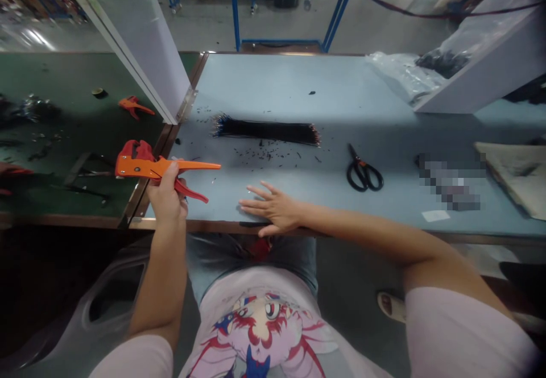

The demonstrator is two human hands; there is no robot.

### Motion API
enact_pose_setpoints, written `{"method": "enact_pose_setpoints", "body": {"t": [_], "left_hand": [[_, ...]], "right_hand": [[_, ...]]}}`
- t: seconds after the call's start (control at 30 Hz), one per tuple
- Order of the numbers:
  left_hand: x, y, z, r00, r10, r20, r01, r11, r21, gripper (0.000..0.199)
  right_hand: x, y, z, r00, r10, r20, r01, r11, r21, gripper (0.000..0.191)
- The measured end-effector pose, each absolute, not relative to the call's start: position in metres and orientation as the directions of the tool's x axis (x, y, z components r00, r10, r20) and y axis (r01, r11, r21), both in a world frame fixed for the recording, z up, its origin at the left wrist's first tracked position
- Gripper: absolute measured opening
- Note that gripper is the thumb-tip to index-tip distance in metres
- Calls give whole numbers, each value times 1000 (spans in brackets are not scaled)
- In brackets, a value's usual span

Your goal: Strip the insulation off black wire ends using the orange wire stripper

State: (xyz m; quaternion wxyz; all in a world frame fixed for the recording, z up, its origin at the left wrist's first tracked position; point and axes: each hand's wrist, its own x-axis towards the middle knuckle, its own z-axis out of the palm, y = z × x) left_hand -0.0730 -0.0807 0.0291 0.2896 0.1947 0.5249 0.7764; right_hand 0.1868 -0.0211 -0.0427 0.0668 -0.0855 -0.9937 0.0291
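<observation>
My left hand is closed around an orange and red wire stripper, held above the left end of the light blue tabletop with its handles pointing right. Near the table's front edge, my right hand lies flat with fingers spread and nothing in it. Beyond both hands rests a bundle of black wires, its ends showing bare copper and some blue at the left. Small dark scraps are scattered just in front of the bundle. Black-handled scissors lie to the right of my right hand.
A second orange wire stripper lies on the green table at left. A white upright panel stands between the tables. Clear plastic bags sit at back right, with a small white paper near the front edge.
</observation>
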Motion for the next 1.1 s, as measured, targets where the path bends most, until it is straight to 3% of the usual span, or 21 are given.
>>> {"method": "enact_pose_setpoints", "body": {"t": [0.13, 0.17, 0.33, 0.47, 0.57, 0.67, 0.73, 0.83, 1.0, 1.1], "left_hand": [[-77, -82, 31, -750, 661, 17, -210, -262, 942, 24], [-78, -82, 32, -756, 655, 20, -204, -264, 943, 23], [-84, -82, 38, -778, 627, 27, -202, -291, 935, 22], [-87, -86, 42, -775, 631, 17, -210, -284, 936, 21], [-95, -96, 43, -784, 620, 36, -187, -290, 939, 19], [-105, -106, 40, -791, 610, 47, -176, -300, 938, 18], [-110, -109, 37, -796, 605, 23, -190, -286, 939, 19], [-110, -108, 34, -804, 593, -50, -241, -248, 938, 23], [-101, -110, 31, -778, 623, -81, -259, -200, 945, 31], [-101, -120, 31, -784, 615, -83, -244, -182, 952, 32]], "right_hand": [[176, 6, -44, -847, 482, 226, 483, 874, -53, 75], [169, 11, -43, -827, 502, 253, 509, 860, -44, 77], [88, -18, -49, -929, 268, 256, 266, 963, -42, 79], [40, -28, -63, -946, 249, 210, 239, 968, -72, 76], [62, 9, -67, -918, 354, 179, 351, 935, -50, 75], [107, 53, -65, -776, 605, 177, 608, 793, -41, 83], [123, 62, -59, -706, 684, 184, 689, 723, -41, 85], [108, 33, -53, -783, 587, 207, 591, 805, -49, 82], [35, -40, -60, -953, 225, 203, 209, 973, -101, 74], [10, -38, -65, -956, 230, 182, 209, 970, -128, 73]]}}
